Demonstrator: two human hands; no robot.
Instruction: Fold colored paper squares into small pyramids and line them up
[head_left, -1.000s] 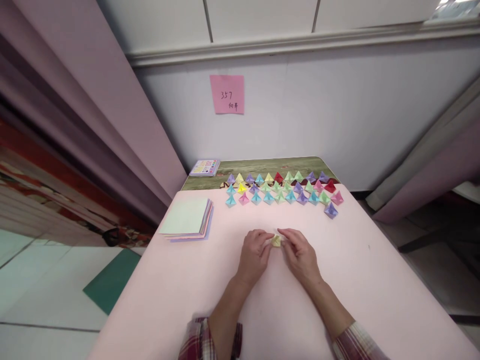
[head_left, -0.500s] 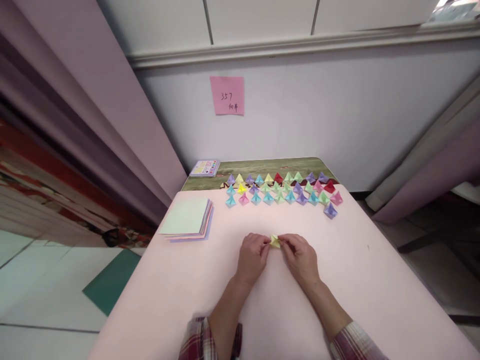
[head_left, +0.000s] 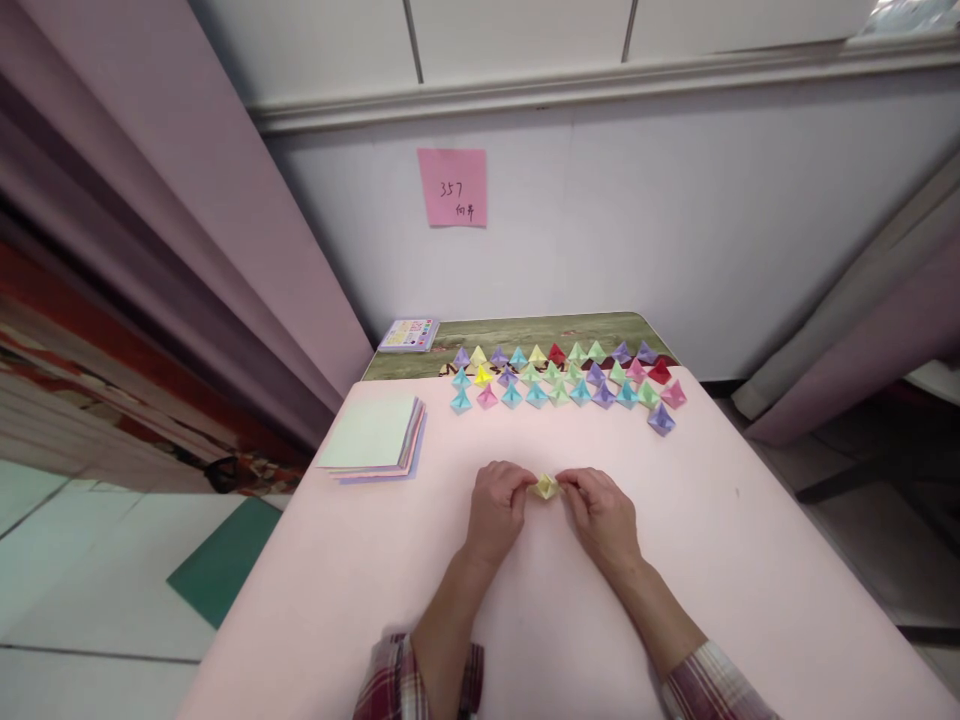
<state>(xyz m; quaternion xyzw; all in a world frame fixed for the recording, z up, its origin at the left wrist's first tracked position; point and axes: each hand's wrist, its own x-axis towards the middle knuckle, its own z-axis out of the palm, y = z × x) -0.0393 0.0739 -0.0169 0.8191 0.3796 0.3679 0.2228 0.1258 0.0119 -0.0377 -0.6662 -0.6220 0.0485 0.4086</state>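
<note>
Pinching the little yellow origami piece (head_left: 545, 487) from both sides, left hand (head_left: 496, 505) and right hand (head_left: 602, 512) clamped on it low over the pink table (head_left: 750, 560), looks nearly folded to me, with rows of finished origami pieces (head_left: 562, 383) behind and a stack of flat sheets (head_left: 375, 438) left to go.

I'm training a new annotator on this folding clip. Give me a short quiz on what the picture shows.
1. True or false: the left hand and right hand both pinch the yellow piece.
2. Where does the paper stack lie? A) to the left of the left hand; B) to the right of the right hand; C) on the floor.
3. Fill in: the wall note is ____ in colour.

Key: 1 true; 2 A; 3 pink.
</note>
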